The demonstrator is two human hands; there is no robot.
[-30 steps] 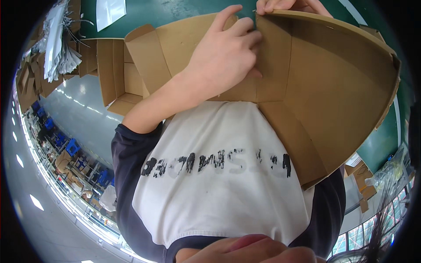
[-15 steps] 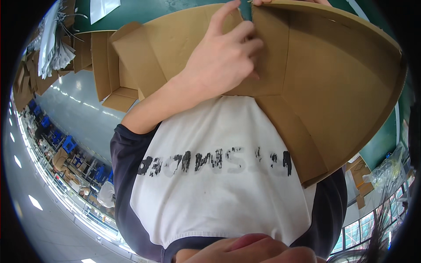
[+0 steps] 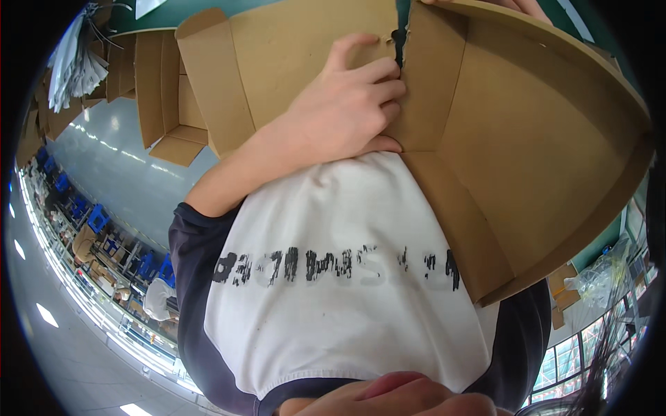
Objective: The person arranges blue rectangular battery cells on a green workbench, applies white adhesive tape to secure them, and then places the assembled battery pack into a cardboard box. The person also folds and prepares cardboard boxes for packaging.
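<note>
Head view: the largest item is a brown cardboard box, opened out across the upper half, over a dark green surface and directly in front of the person's torso. Its right section forms a deep curved wall with a fold along the base; its left section lies as a broad panel with a bent flap at the outer end. Next in size is the person's shirt, white at the front with dark sleeves and a band of worn black print; the box's lower edge meets it. A smaller open carton stands left of the flap. The left hand is laid over the box beside the split, fingers bent; whether it grips the board cannot be told. Clear plastic is at the far right, a bundle of white strips at the upper left. The right hand shows only in part behind the upper rim; its grip cannot be determined. Smallest noted: the ragged torn edge of the split, narrowing downward.
</note>
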